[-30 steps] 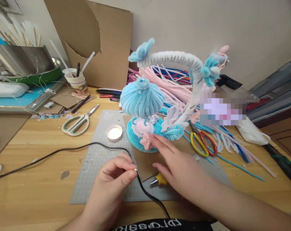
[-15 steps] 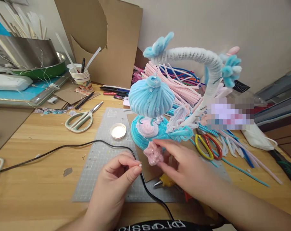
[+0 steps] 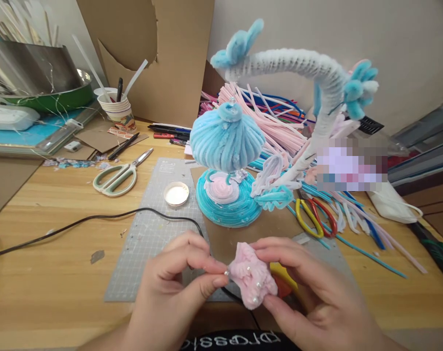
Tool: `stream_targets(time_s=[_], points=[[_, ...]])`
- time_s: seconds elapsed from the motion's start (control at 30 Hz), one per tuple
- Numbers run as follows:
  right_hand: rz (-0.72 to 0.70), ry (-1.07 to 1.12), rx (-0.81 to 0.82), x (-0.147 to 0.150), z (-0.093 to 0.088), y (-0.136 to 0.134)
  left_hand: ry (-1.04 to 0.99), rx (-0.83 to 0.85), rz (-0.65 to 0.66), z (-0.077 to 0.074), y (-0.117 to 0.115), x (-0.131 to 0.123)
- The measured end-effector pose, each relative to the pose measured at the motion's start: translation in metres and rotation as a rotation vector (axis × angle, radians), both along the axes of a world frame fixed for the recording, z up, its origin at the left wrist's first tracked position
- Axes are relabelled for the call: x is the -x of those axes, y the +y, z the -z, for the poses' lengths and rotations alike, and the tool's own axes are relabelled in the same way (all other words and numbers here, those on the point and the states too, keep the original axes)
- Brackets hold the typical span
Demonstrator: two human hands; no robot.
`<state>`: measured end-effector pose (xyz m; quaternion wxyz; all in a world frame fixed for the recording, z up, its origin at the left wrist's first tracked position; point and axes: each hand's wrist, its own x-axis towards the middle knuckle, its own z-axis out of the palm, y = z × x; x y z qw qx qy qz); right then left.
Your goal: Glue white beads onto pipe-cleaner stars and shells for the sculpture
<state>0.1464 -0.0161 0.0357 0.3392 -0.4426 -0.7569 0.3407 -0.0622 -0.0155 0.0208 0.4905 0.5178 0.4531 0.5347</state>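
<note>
My right hand grips a pink fuzzy flower-like piece by its right side; several small pearl beads dot its face. Between the thumb and forefinger of my left hand is a tiny pearl bead, close against the left tip of the pink piece. Whether it touches, I cannot tell. Beyond my hands stands a pipe-cleaner lamp: a pale blue pleated shade above a round turquoise base, under a white wrapped arch. A small round dish with white contents sits on the grey cutting mat.
Green-handled scissors lie at left, and red-and-yellow-handled pliers at right. A black cable crosses the table and mat. Pink pipe cleaners pile up behind the lamp. A paper cup holds sticks and a pen.
My right hand has brought the pink piece down and nearer, turning its beaded face up. My left hand has moved right and slightly down with the bead, up to the piece's edge.
</note>
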Motion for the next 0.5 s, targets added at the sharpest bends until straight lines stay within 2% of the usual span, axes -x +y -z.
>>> stream_targets(time_s=[0.2, 0.5], points=[[-0.004, -0.078, -0.079, 0.001, -0.0075, -0.0005, 0.121, -0.096, -0.012, -0.0008, -0.0011, 0.0015], [-0.01, -0.135, -0.093, -0.0004, -0.0067, -0.0029, 0.192, -0.221, -0.002, -0.0015, -0.0008, 0.0033]])
